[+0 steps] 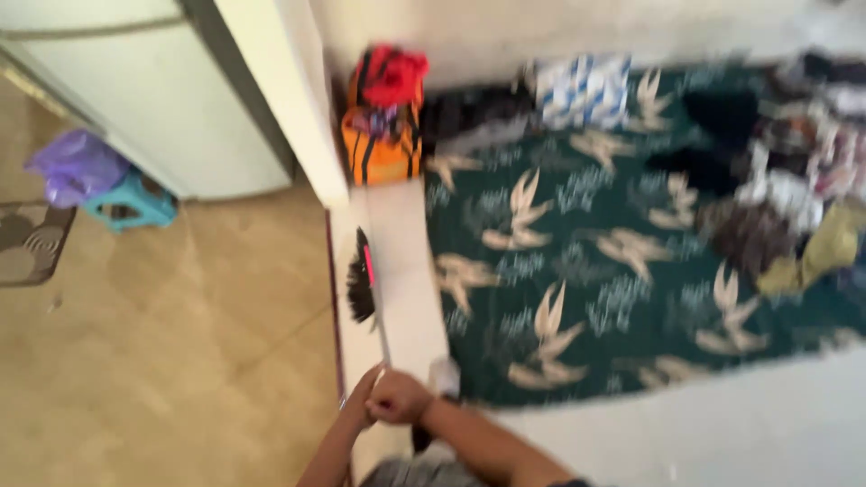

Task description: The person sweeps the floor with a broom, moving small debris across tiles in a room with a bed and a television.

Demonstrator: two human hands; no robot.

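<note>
Here, both hands (390,399) gripping broom (363,281), beside mat edge (433,271).

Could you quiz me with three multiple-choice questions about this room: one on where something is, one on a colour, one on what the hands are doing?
1. Where does the orange and red bag sit?
A. On the tan floor by the stool
B. At the corner by the white wall, at the edge of the green cloth
C. In the person's lap

2. What colour is the small stool?
A. Teal
B. Yellow
C. Black

3. What are the left hand and right hand doing?
A. Hanging empty at the sides
B. Folding clothes
C. Closed together on the handle of the broom

Answers: 1 B, the bag stands against the wall where the green patterned cloth begins. 2 A, the stool under the purple bag is teal. 3 C, both fists meet at the handle's near end, its dark bristles pointing away.
</note>
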